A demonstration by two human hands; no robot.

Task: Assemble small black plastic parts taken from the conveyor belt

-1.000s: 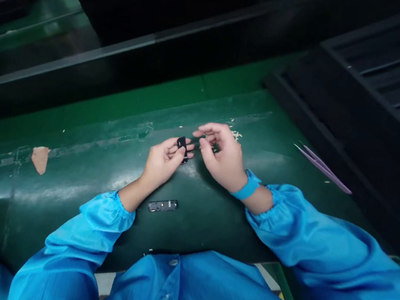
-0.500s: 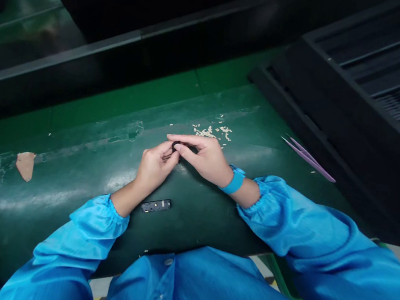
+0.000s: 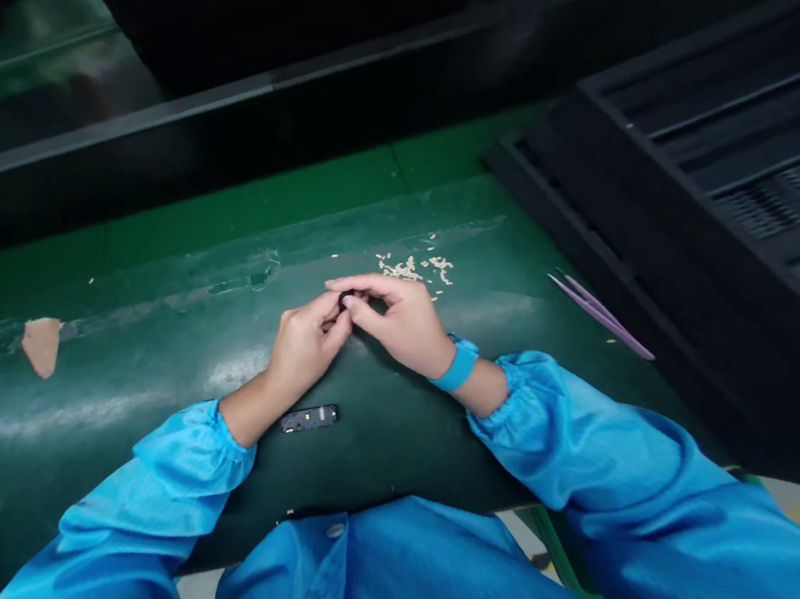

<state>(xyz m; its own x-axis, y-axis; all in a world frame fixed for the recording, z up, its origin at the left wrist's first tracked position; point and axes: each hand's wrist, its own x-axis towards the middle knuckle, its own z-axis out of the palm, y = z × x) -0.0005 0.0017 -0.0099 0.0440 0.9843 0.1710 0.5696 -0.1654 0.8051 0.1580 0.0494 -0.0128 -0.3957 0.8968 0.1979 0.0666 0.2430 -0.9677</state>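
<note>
My left hand [image 3: 302, 345] and my right hand [image 3: 397, 319] meet fingertip to fingertip over the dark green belt [image 3: 157, 342]. Between them they pinch a small black part [image 3: 346, 300], almost wholly hidden by the fingers. Both hands are closed around it. A blue wrist strap [image 3: 456, 364] sits on my right wrist. A small dark oblong part [image 3: 309, 418] lies flat on the belt just below my left wrist. Both arms wear bright blue sleeves.
Purple tweezers [image 3: 599, 314] lie on the belt to the right, beside a black slotted tray stack [image 3: 730, 180]. Pale crumbs [image 3: 412, 266] lie scattered beyond my hands. A tan patch [image 3: 42, 344] marks the belt at left. A dark rail [image 3: 210, 107] runs behind.
My right hand, open and apart a second ago, has closed onto the black part in my left hand. The part is now mostly hidden. The view has shifted slightly.
</note>
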